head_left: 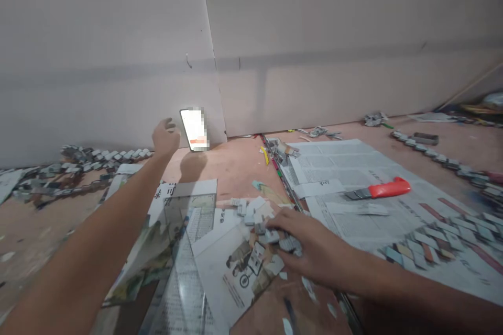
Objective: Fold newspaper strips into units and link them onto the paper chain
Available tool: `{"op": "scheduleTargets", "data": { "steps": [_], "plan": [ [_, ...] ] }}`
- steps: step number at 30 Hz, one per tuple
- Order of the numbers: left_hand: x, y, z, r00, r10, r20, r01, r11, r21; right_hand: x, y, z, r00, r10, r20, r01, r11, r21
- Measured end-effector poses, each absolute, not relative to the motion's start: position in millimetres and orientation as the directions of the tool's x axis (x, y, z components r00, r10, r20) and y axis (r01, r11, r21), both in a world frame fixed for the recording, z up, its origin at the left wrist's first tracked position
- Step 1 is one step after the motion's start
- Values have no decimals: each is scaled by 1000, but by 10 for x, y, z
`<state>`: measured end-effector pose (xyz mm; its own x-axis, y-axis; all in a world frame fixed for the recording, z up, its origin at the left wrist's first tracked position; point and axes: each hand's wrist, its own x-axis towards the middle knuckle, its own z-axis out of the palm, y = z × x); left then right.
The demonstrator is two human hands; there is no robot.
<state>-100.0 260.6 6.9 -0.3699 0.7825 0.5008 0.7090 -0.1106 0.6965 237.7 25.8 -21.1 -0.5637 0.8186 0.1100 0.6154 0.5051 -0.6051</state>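
Note:
My left hand [166, 135] is stretched far forward beside a lit phone [193, 128] that leans against the wall. Its fingers are loosely bent and hold nothing; a small gap seems to part them from the phone's left edge. Lower down, my right hand [296, 238] closes over small folded paper pieces [271, 233], thumb and fingers around several of them. Under and beside these lies a printed booklet page [239, 277] with a picture of people and a wheeled cart. Paper chains folded from such pieces lie to the left [82, 170] and right [448, 235].
A red-handled knife [389, 188] lies on spread newspaper [334, 162] at the right. A pale wall [118, 36] rises behind the work surface. Printed sheets [188, 193], paper scraps and a small dark block [425, 138] lie about. A glass-like sheet [183, 293] covers papers in front.

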Motion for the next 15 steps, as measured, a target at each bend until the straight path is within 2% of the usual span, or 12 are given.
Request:
{"op": "scheduleTargets", "data": {
  "steps": [2, 3, 4, 5, 7, 8, 10, 11, 15],
  "plan": [
    [-868, 2257, 160, -282, 767, 576, 771, -176, 612, 2507, 423, -156, -518, 833, 195, 662, 534, -525],
    [-768, 2024, 185, -174, 810, 561, 794, -222, 567, 2593, 521, -127, -467, 850, 244, 706, 524, -476],
    [-650, 1762, 190, -21, 879, 476, 808, -265, 526, 2686, 618, -99, -422, 865, 270, 748, 501, -437],
    [-520, 1487, 176, 159, 934, 321, 813, -308, 494, 2780, 702, -75, -376, 877, 299, 786, 473, -399],
    [-259, 958, 103, 415, 909, 32, 802, -383, 458, 2937, 799, -48, -350, 875, 333, 830, 455, -323],
    [-145, 737, 56, 469, 882, -38, 813, -415, 408, 2989, 802, -46, -357, 870, 341, 839, 459, -292],
    [22, 434, -28, 450, 891, -63, 864, -417, 282, 3022, 722, -56, -396, 853, 340, 826, 493, -274],
    [71, 357, -59, 448, 888, -101, 869, -407, 280, 3005, 653, -62, -422, 844, 332, 808, 516, -284],
    [123, 363, -103, 486, 855, -181, 825, -380, 419, 2783, 366, -22, -489, 820, 297, 719, 571, -395]
  ]
}}
